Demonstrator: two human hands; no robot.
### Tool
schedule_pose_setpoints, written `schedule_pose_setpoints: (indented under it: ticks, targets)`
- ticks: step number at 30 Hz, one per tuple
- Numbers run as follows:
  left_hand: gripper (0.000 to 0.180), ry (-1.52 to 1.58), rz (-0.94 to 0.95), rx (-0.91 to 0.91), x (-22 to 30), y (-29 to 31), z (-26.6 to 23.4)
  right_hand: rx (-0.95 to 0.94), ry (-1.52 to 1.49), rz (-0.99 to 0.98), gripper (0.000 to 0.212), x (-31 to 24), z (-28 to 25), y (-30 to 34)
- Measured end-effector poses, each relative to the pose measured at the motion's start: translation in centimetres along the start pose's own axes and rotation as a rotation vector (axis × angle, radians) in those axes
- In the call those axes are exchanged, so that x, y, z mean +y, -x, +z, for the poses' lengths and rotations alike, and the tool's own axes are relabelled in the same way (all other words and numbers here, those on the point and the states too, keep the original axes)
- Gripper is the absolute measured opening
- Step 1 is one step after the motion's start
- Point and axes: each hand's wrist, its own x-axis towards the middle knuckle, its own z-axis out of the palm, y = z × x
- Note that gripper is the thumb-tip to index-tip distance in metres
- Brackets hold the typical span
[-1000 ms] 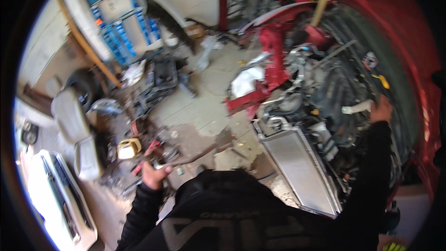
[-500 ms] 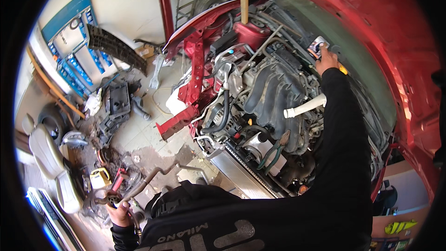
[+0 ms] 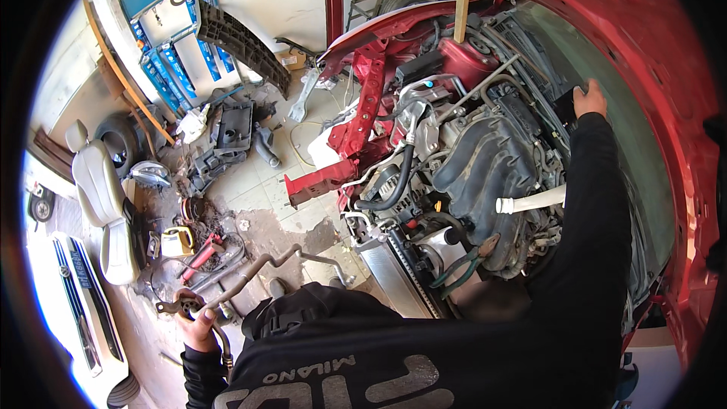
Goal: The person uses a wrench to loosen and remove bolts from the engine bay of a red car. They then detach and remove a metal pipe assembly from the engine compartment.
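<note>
At the lower left, my left hand (image 3: pixel 198 327) is closed round one end of a bent metal pipe (image 3: pixel 258 266), which has a bracket-like fitting by my fingers. The pipe runs off to the right in several bends, above the floor. My right arm reaches across the car's engine bay to the base of the windscreen. There my right hand (image 3: pixel 590 101) is closed on a dark flat rectangular thing (image 3: pixel 566 107), possibly a phone. Below that arm are a ribbed black intake manifold (image 3: pixel 485 163) and a pale tube (image 3: pixel 531 200), partly hidden by my sleeve.
Green-handled pliers (image 3: pixel 460 266) lie on the engine near the radiator (image 3: pixel 394 265). A wooden prop (image 3: pixel 462 0) stands under the raised red bonnet (image 3: pixel 651 38). Car parts, a yellow container (image 3: pixel 177 241) and a seat (image 3: pixel 101 182) crowd the floor at left.
My view has shifted left, so the engine bay sits farther right. The thing in my right hand has turned from a bright, patterned side to a dark one. My left hand keeps the pipe.
</note>
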Motion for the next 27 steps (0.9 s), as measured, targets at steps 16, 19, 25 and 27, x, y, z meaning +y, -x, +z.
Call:
schedule_pose_setpoints:
  ticks: [16,19,25,27]
  targets:
    - [0.089,0.012,0.003,0.117,3.0,3.6,1.5,-0.139,-0.129,-0.548,0.028,-24.1,-3.2,2.0]
    - [0.088,0.018,-0.005,0.2,2.7,5.8,0.2,0.06,-0.046,-0.594,0.026,-24.4,-4.2,0.6]
    - [0.08,0.002,-0.047,0.289,0.9,7.6,-2.3,0.128,-0.39,-0.618,0.028,-27.1,-13.4,-2.0]
    - [0.081,0.056,-0.048,0.313,0.2,7.6,-3.0,0.066,-0.488,-0.648,0.027,-28.9,-15.0,-0.5]
